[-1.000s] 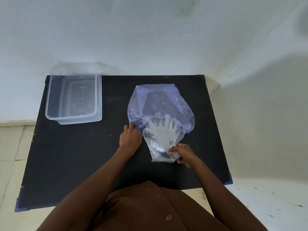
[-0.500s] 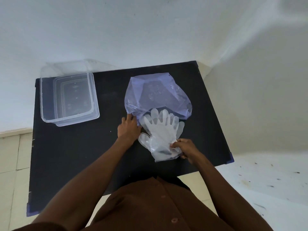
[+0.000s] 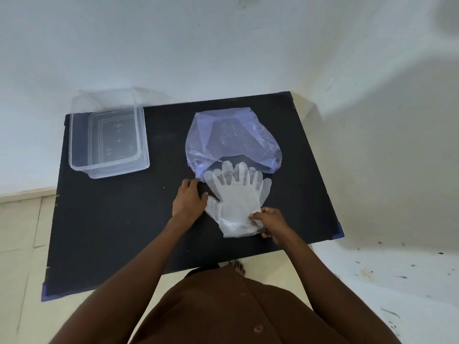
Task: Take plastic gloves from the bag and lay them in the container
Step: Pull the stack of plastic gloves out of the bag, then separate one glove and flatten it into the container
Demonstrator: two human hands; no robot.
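— Near the desk's front edge, what are the hands doing?
— The right hand (image 3: 269, 220) pinches the cuff of the plastic gloves (image 3: 237, 199); the left hand (image 3: 190, 201) rests beside them, fingers at the bag (image 3: 232, 142) mouth.
— And the container (image 3: 108, 140)?
— Empty, at the desk's (image 3: 111, 219) back left corner, well apart from the gloves.

Head view looks steeply down, close over the table (image 3: 99, 232) (single camera).

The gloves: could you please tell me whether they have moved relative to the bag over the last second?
Yes. The gloves have slid out of the bag toward the person; only their fingertips remain at its mouth.
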